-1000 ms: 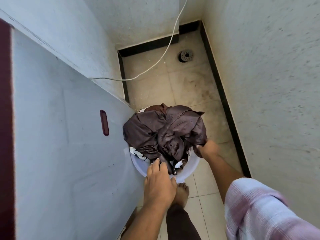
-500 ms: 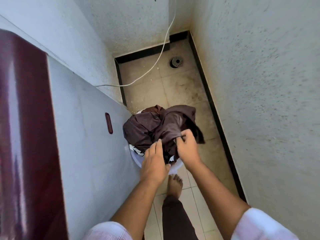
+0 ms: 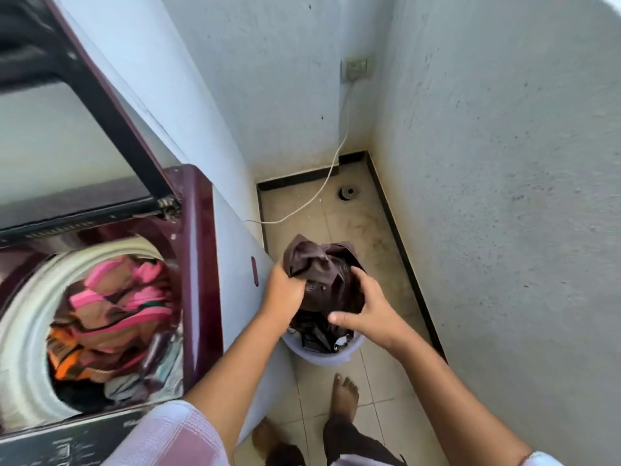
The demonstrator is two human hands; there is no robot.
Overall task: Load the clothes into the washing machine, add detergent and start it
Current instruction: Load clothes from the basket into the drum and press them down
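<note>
Gripping the brown garment in left hand and right hand above the bucket, open washer drum leftward, nearer the left hand.

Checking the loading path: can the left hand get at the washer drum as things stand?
Probably yes. The lid stands raised and the drum mouth is uncovered; the left hand, gripping the brown garment above the basket, only has to clear the washer's top edge.

Pale textured walls meeting in a corner, black skirting edging beige floor tiles, white cable hanging from a wall socket
</note>
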